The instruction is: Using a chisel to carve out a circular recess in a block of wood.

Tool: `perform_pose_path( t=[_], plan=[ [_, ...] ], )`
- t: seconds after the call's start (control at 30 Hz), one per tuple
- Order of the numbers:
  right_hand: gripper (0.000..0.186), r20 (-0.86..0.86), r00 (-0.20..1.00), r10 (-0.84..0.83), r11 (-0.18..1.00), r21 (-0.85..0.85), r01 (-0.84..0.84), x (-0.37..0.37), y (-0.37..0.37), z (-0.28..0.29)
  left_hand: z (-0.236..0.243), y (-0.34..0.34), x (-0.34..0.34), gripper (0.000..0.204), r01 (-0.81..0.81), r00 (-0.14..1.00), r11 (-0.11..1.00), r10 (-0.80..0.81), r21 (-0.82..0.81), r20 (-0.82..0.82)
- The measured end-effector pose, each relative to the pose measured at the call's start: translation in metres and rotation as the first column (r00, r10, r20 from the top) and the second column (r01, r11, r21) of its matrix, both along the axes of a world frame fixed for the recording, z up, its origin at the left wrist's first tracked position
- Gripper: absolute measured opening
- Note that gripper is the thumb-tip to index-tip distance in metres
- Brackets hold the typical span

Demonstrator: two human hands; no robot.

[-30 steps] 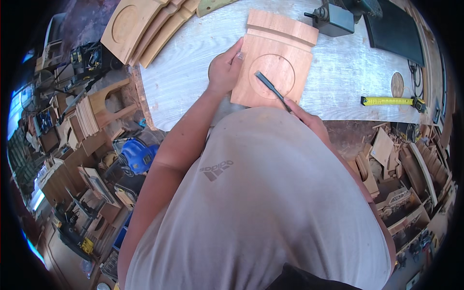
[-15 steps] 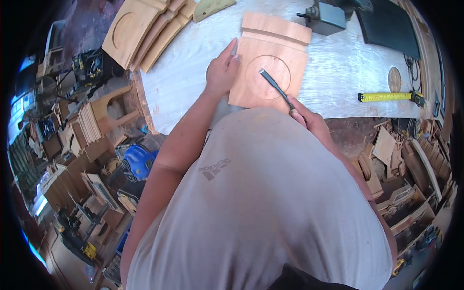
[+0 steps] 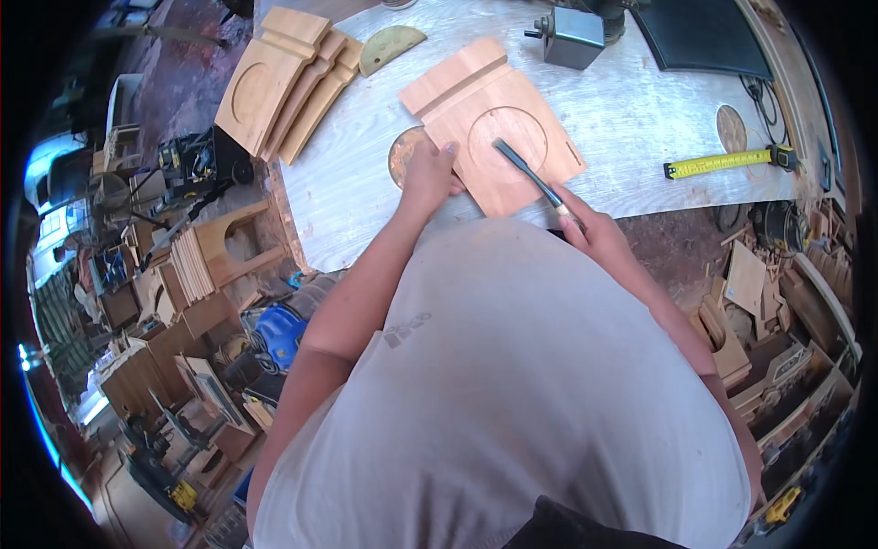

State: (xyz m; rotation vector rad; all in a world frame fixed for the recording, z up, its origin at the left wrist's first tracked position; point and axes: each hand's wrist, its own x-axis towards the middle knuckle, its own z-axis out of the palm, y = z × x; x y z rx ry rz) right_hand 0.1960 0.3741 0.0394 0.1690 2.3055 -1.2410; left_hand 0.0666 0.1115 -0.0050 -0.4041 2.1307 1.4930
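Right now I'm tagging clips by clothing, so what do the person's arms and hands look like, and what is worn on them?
Both arms are bare from the shoulder down; a light grey sleeveless shirt bears a small dark mark. The left hand and right hand are gloveless. No watch, ring or band shows.

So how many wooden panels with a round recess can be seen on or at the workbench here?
2 for certain: one panel on the workbench under the left hand, and one atop the stack at the bench's left end. The stacked panels beneath may have recesses too, hidden.
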Motion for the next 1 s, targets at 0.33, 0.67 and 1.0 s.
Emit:
perform_pose_path(
  t=[0.33, 0.67, 1.0],
  plan=[
    [0.043, 0.079, 0.997, 0.004, 0.995, -0.097, 0.003, -0.003, -0.001, 0.012, -0.018, -0.027, -0.069, 0.04, -0.107, 0.483, 0.826, -0.443, -0.554, -0.755],
    [0.047, 0.218, 0.976, 0.02, 0.99, -0.144, 0.012, -0.001, 0.003, 0.014, -0.029, -0.001, -0.082, 0.053, -0.014, 0.662, 0.828, -0.413, -0.561, -0.625],
    [0.045, 0.411, 0.904, -0.121, 0.915, -0.306, 0.262, -0.001, -0.005, 0.008, -0.03, -0.001, -0.083, 0.052, -0.019, 0.649, 0.836, -0.407, -0.549, -0.643]
  ],
)
